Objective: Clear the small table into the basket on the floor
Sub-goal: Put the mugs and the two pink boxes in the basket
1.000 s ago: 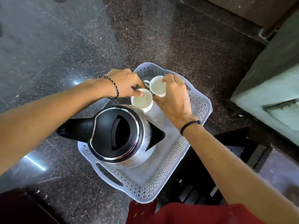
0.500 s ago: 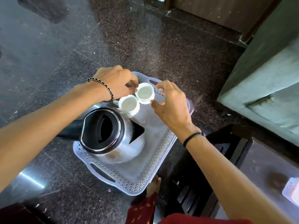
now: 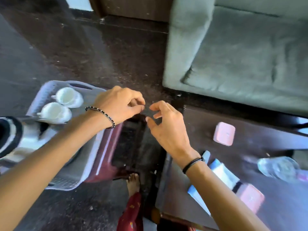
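My fingers (image 3: pixel 155 108) hang loosely curled, holding nothing. Right of them on the desk (image 3: pixel 250 157), the pink box (image 3: pixel 224 133) looks light and stiff; I'd pinch its sides.

We are in a home's living room: a grey-green upholstered sofa (image 3: pixel 241 52) stands on a dark speckled stone floor (image 3: pixel 83 52), with a low dark wooden surface (image 3: pixel 250 164) just beside it. A plastic basket (image 3: pixel 86 164) on the floor holds two white teacups (image 3: pixel 66 95) and a steel kettle (image 3: pixel 15 139).
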